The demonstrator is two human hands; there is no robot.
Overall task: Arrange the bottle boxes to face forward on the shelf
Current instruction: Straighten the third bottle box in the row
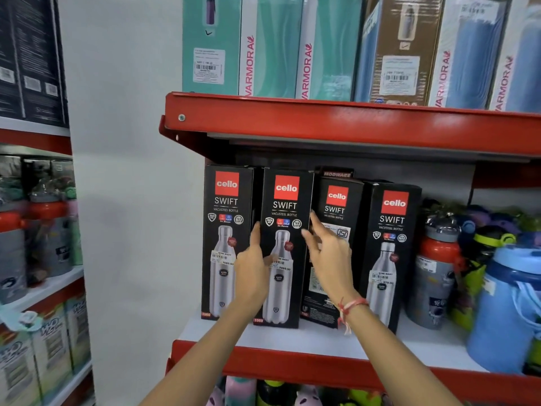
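Observation:
Several black bottle boxes stand on the white shelf (316, 338). The far-left box (227, 218) and the second box (285, 209) show their bottle picture to the front. The third box (336, 206) is turned, showing a text side, and sits a little further back. The right-hand box (390, 230) faces front. My left hand (253, 268) rests against the left edge of the second box, fingers extended. My right hand (328, 253) is at that box's right edge, fingers spread in front of the third box. Neither hand is closed around a box.
Loose bottles (439, 273) and a blue jug (503, 306) crowd the shelf's right part. A red shelf edge (351, 124) hangs close above the box tops, with tall boxes (269, 45) on it. Another rack of bottles (38, 244) stands at the left.

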